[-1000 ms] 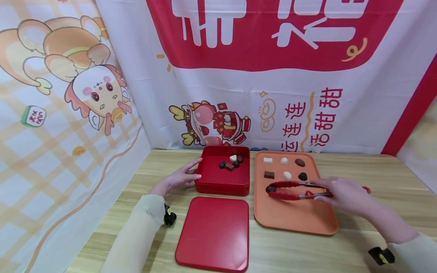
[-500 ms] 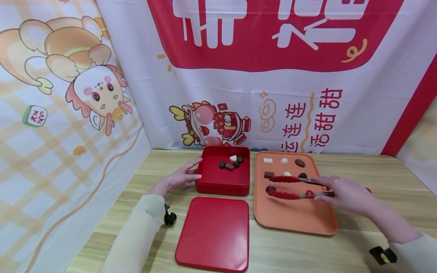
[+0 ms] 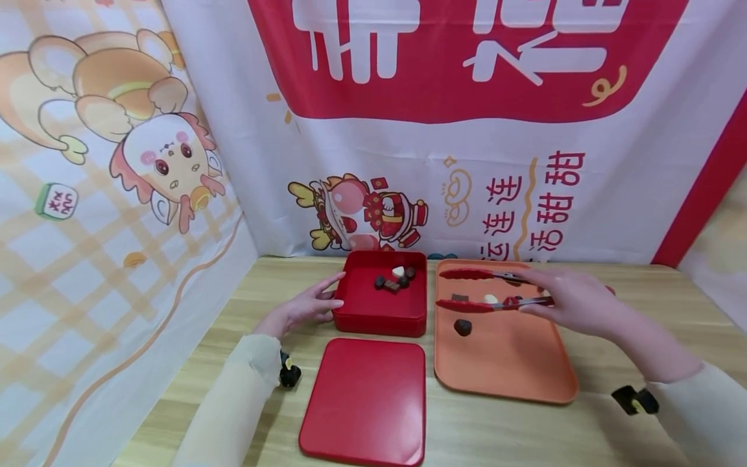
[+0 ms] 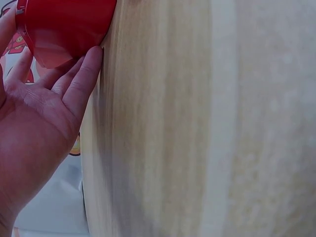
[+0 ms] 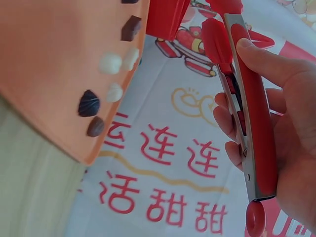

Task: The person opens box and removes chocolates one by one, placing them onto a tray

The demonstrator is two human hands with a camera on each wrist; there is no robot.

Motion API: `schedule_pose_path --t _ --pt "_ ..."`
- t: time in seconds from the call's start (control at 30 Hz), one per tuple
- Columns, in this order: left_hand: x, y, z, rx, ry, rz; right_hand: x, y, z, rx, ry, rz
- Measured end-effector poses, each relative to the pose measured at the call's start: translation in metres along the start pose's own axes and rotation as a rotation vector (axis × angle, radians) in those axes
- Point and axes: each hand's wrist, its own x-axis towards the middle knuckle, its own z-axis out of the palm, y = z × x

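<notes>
My left hand (image 3: pixel 305 306) rests its fingers, mostly straight, against the left side of the open red box (image 3: pixel 379 326); the left wrist view shows those fingertips at the box's lower wall (image 4: pixel 69 29). Several dark chocolates and a white one (image 3: pixel 398 272) lie inside the box. My right hand (image 3: pixel 574 300) grips red-and-silver tongs (image 3: pixel 467 307), the thumb along one arm in the right wrist view. Their arms are spread, nothing between the tips, over the far part of the orange tray (image 3: pixel 502 370). The tongs partly hide chocolates there; a dark chocolate (image 3: pixel 463 327) shows nearer me.
A red square lid (image 3: pixel 364 399) lies on the wooden table (image 3: pixel 268 421) in front of the box, left of the tray. Printed cloth (image 3: pixel 362 149) hangs close behind the box and tray. A patterned cloth wall (image 3: pixel 117 279) stands on the left.
The tongs have opened, let go of the dark chocolate near the tray's middle, and moved up toward the tray's far side. The chocolate stays on the tray. My left hand has stayed put.
</notes>
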Motion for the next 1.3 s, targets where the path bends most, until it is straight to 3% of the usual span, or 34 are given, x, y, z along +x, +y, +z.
schedule_pose_path --t 0.23,0.43,0.67,1.3 --pt "0.001 -0.003 -0.001 0.006 -0.001 -0.005 0.029 -0.009 -0.003 -0.051 0.047 -0.075" --pt "0.001 -0.003 -0.001 0.019 -0.004 -0.006 0.051 -0.016 -0.002 -0.015 0.011 -0.071" --pt "0.001 -0.003 0.0 -0.018 -0.022 0.014 0.075 -0.021 0.008 -0.049 0.009 -0.131" --pt "-0.001 -0.003 -0.001 -0.031 -0.012 0.001 0.126 -0.038 0.036 -0.057 -0.066 -0.135"
